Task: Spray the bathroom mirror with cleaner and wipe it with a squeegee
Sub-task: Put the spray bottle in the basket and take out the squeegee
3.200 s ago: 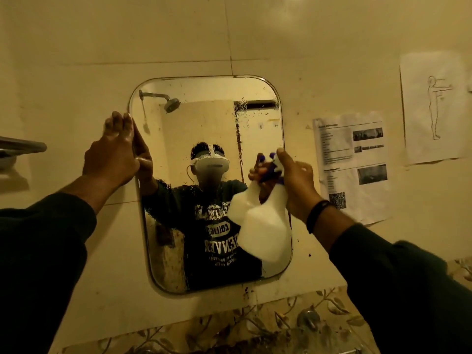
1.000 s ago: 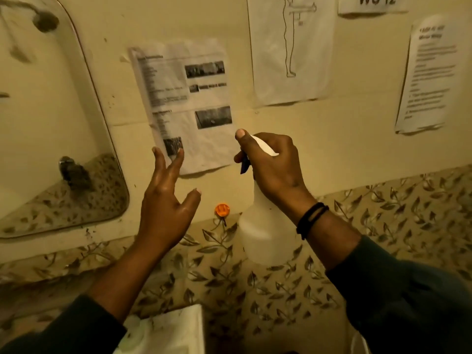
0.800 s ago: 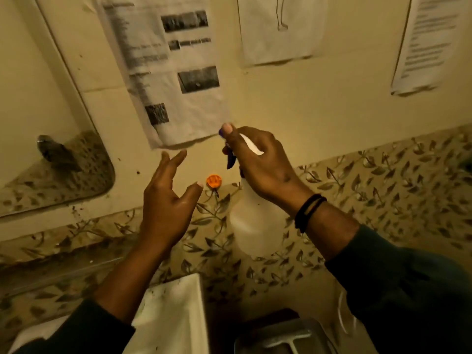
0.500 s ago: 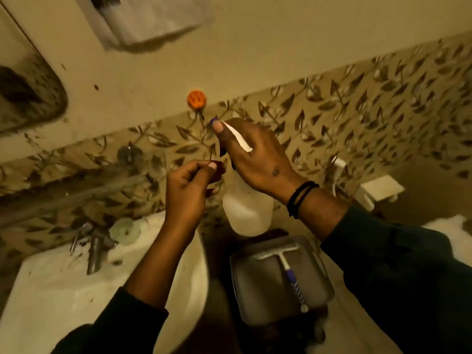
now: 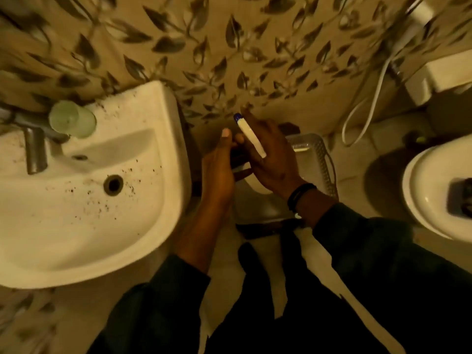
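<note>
The dark-sleeved right hand [image 5: 274,162] is seen with its fingers wrapped over the head of the white plastic spray bottle [image 5: 251,139], whose blue-tipped nozzle points past the fingertips toward the wall. The left hand [image 5: 219,167] lies just beside it, thumb raised, its fingers against the dark trigger part under the right fingers; whether that part is pinched or merely touched cannot be told. The bottle is held low, over the grey plastic tray [image 5: 316,159] beneath and beyond the right fingers, so the spraying is judged finished or paused and the bottle to be on its way down. The wiping is judged to be left; no squeegee can be made out, and what the tray holds is hidden by the hands and bottle. The mirror is not in view. Left of the left fingers, the white ceramic washbasin [image 5: 84,200] is speckled with dark specks, and a pale green cup-like object [image 5: 71,118] stands on its rim beside the metal tap [image 5: 35,149].
</note>
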The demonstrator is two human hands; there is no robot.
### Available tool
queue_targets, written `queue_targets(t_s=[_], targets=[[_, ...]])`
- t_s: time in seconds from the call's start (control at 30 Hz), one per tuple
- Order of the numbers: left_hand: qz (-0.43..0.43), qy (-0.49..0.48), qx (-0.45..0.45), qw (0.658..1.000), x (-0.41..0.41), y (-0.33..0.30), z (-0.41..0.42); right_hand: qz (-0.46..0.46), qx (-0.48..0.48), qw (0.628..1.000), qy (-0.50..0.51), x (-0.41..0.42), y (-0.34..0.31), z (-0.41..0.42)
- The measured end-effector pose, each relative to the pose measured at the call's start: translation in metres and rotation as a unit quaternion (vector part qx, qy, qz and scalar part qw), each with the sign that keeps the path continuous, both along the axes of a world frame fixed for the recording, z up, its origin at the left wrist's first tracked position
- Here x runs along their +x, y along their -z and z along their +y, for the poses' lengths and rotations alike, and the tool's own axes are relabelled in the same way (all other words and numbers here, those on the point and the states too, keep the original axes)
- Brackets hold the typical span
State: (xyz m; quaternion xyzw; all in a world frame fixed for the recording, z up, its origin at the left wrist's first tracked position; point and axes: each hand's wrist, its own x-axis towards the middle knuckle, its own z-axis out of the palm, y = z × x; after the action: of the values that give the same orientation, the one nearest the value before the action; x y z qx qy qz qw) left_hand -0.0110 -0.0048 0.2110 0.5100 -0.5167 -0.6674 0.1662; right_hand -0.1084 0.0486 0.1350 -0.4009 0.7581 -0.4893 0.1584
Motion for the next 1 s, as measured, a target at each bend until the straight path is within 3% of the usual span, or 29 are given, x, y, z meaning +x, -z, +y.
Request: queue_targets(t_s=[0.13,0.4,1.0], targets=[[-0.049,-0.013,0.02,0.999,0.002,0.047,0.003,0.003,0.047,0.999,-0.016,0.01,0.053,0.005],[-0.07,-0.021,0.066,0.995,0.007,0.102,0.006,-0.026,0.076,0.992,-0.096,0.019,0.119,0.005],[-0.091,-0.056,0.057,0.993,0.003,0.138,0.012,-0.033,0.117,0.985,-0.127,0.024,0.144,0.018]])
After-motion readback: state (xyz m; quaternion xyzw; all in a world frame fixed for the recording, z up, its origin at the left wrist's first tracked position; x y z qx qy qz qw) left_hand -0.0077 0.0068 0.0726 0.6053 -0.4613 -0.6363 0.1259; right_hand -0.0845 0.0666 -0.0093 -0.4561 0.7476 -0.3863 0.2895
